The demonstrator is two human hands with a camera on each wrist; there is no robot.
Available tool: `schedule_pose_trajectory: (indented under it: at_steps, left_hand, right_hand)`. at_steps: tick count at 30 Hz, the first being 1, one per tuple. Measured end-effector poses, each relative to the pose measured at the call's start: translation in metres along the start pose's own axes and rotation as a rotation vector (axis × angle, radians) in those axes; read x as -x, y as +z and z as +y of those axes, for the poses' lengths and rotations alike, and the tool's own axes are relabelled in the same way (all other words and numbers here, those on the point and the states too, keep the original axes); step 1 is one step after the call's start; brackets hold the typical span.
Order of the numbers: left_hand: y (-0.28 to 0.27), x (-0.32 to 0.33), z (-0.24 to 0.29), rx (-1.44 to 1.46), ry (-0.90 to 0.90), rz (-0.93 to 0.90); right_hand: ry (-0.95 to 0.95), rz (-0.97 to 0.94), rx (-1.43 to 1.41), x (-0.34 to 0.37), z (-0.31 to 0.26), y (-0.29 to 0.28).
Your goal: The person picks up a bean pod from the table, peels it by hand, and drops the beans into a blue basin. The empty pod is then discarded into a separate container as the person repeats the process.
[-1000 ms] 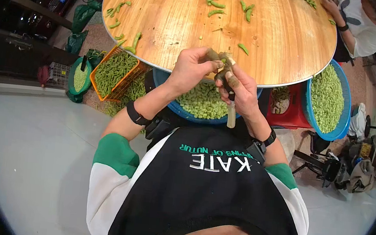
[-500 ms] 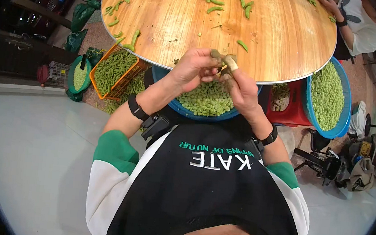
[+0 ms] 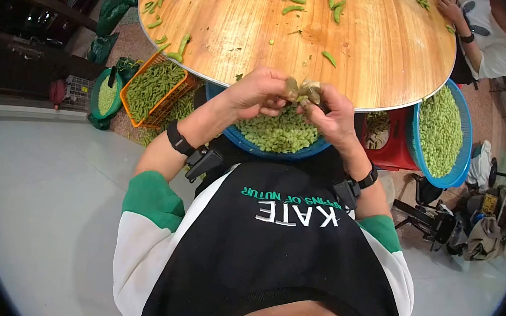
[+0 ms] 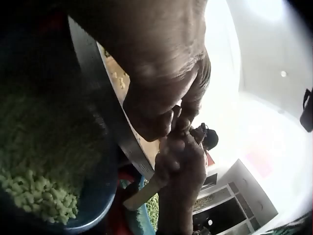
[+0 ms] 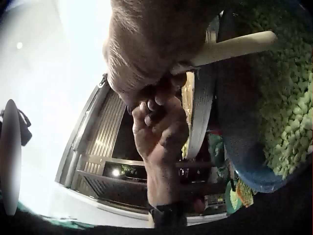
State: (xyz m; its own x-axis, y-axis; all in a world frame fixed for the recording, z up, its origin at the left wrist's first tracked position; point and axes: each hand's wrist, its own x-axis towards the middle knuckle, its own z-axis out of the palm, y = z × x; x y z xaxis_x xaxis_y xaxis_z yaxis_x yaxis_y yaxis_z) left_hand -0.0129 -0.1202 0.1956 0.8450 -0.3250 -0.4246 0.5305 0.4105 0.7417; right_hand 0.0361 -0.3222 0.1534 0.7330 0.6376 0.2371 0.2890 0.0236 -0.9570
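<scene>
In the head view my left hand [image 3: 256, 94] and right hand [image 3: 333, 117] meet fingertip to fingertip over the table's near edge. Below them is a blue basin [image 3: 230, 136] of shelled green beans [image 3: 280, 130]. My right hand [image 5: 146, 44] grips a pale, stick-like tool [image 5: 239, 49] in the right wrist view; its end sticks out over the basin. The left hand [image 4: 166, 73] has bent fingers, its tips against the right hand's. Fingers hide whatever lies between the tips. The fingertips look stained dark.
Several green pods [image 3: 293, 9] lie scattered on the round wooden table [image 3: 229, 28]. An orange crate [image 3: 148, 102] of pods stands left, beside a green basin [image 3: 106, 96]. At right are a red stool [image 3: 398, 141], another blue basin [image 3: 415, 134] and a seated person [image 3: 489, 47].
The green piece seen between my fingertips a second ago is out of sight. My right hand has turned, so the pale tool pointing down from it no longer shows in the head view.
</scene>
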Motion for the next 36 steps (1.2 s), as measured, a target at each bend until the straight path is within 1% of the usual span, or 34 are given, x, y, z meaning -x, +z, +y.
schedule_pose_trajectory:
  at_steps: [1,2,3,4,6,7,8,9,11,12,13,14,15,16,17,18,19,20,21,23,27,29,30,32,33,34,35,36]
  left_hand:
    - [-0.003,0.001,-0.001,0.0,0.001,0.001]
    - [-0.008,0.001,-0.003,-0.033,-0.035,-0.018]
    - [-0.011,0.003,-0.005,-0.066,-0.073,-0.038]
    - [-0.014,0.01,-0.004,-0.068,-0.074,-0.04]
    - [-0.016,0.036,-0.002,-0.991,0.022,-0.099]
    - [-0.012,0.053,0.006,-1.355,0.037,-0.032]
    - [-0.021,0.067,0.0,-1.663,0.12,0.023]
    - [-0.025,0.077,-0.002,-1.669,0.115,0.015]
    - [-0.021,0.088,0.004,-1.978,-0.11,0.054]
    - [-0.016,0.084,0.009,-1.966,0.071,0.047]
    - [-0.012,0.07,0.01,-1.873,0.273,0.099]
    - [-0.007,0.052,0.013,-1.769,0.47,0.146]
    - [0.002,0.031,0.018,-1.668,0.586,0.209]
    - [0.012,0.008,0.023,-1.559,0.699,0.267]
    - [0.017,-0.017,0.027,-1.585,0.694,0.324]
    - [0.022,-0.042,0.031,-1.609,0.69,0.383]
    - [0.028,-0.063,0.031,-1.652,0.631,0.444]
    - [0.032,-0.081,0.031,-1.695,0.57,0.507]
    - [0.034,-0.095,0.03,-1.694,0.575,0.503]
    - [0.036,-0.113,0.029,-1.719,0.57,0.57]
    - [0.035,-0.131,0.028,-1.685,0.553,0.485]
    - [0.036,-0.129,0.019,-1.593,0.777,0.381]
    - [0.035,-0.127,0.015,-1.598,0.777,0.375]
    - [0.035,-0.115,0.009,-1.427,0.902,0.336]
    - [0.034,-0.109,0.007,-1.429,0.902,0.333]
    - [0.038,-0.098,0.011,-1.286,0.809,0.314]
    - [0.038,-0.086,0.013,-1.144,0.718,0.298]
    - [0.033,-0.075,0.014,-1.145,0.723,0.303]
  right_hand:
    - [0.009,-0.056,0.036,-0.001,-0.001,-0.002]
    - [0.018,-0.114,0.07,-0.001,-0.002,-0.002]
    - [0.018,-0.116,0.069,-0.001,-0.002,-0.001]
    - [-0.019,-0.083,0.118,-0.001,-0.002,0.001]
    - [-0.057,-0.039,0.175,0.001,-0.008,-0.002]
    - [-0.096,-0.077,0.185,0.003,-0.015,-0.005]
    - [-0.132,-0.112,0.191,0.007,-0.02,-0.005]
    - [-0.129,-0.103,0.188,0.01,-0.02,-0.003]
    - [-0.075,-0.13,0.191,0.014,-0.021,0.001]
    - [-0.028,-0.125,0.137,0.015,-0.018,0.002]
    - [-0.031,-0.124,0.136,0.014,-0.019,0.001]
    - [0.036,-0.102,0.081,0.015,-0.019,0.0]
    - [0.102,-0.077,0.028,0.015,-0.02,-0.001]
    - [0.109,-0.038,-0.052,0.017,-0.02,-0.001]
    - [0.111,-0.03,-0.046,0.021,-0.02,-0.002]
    - [0.159,0.035,-0.111,0.023,-0.02,-0.004]
    - [0.203,0.1,-0.175,0.026,-0.02,-0.007]
    - [0.173,0.124,-0.19,0.028,-0.019,-0.009]
    - [0.172,0.128,-0.186,0.03,-0.021,-0.012]
    - [0.243,0.175,-0.307,0.033,-0.024,-0.016]
    - [0.255,0.264,-0.327,0.031,-0.022,-0.016]
    - [0.282,0.386,-0.495,0.026,-0.022,-0.019]
    - [0.229,0.419,-0.584,0.025,-0.015,-0.021]
    - [0.262,0.449,-0.636,0.023,-0.015,-0.023]
    - [0.292,0.472,-0.683,0.023,-0.016,-0.024]
    - [0.281,0.46,-0.744,0.023,-0.012,-0.022]
    - [0.276,0.457,-0.744,0.024,-0.013,-0.022]
    - [0.281,0.386,-0.712,0.025,-0.015,-0.023]
